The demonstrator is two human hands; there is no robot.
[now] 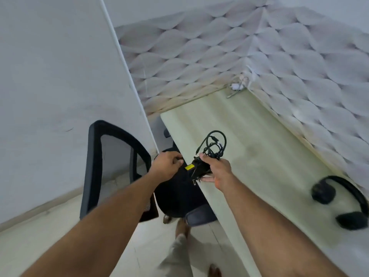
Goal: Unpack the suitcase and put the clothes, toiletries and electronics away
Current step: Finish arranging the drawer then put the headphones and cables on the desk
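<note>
We were at the electronics step, our right hand (216, 172) gripping a black charger with bundled cable (207, 154) above the desk (259, 156) edge, our left hand (166, 164) curled at it (contact unclear), setting down judged next.

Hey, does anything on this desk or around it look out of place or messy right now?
Nothing is spilled or broken. The black cable bundle in the right hand is a loose tangle, and a small white cable lies untidily in the desk's far corner. The headphones lie flat near the wall.
</note>
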